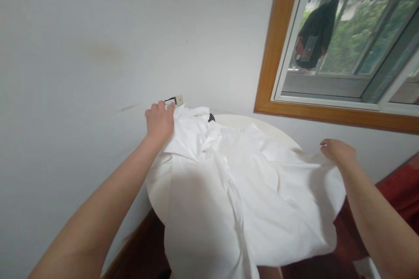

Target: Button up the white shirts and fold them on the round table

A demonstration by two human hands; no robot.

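A white shirt point(203, 192) lies spread over a round white table point(271, 130), its lower part hanging over the near edge. At the shirt's far left portion, my left hand point(160, 121) is closed on the fabric, thumb towards the right. Out to the right, my right hand point(338, 151) pinches the shirt's right side and draws it out past the tabletop. Folds run down the middle of the cloth. A small dark striped piece point(211, 117) shows at the shirt's far edge; I cannot make out what it is.
A pale wall point(98, 30) stands directly behind the table. A small beige box-like piece point(179, 100) sits beside my left hand. At the upper right is a wood-framed window point(271, 52). Red fabric point(401, 187) is at the far right.
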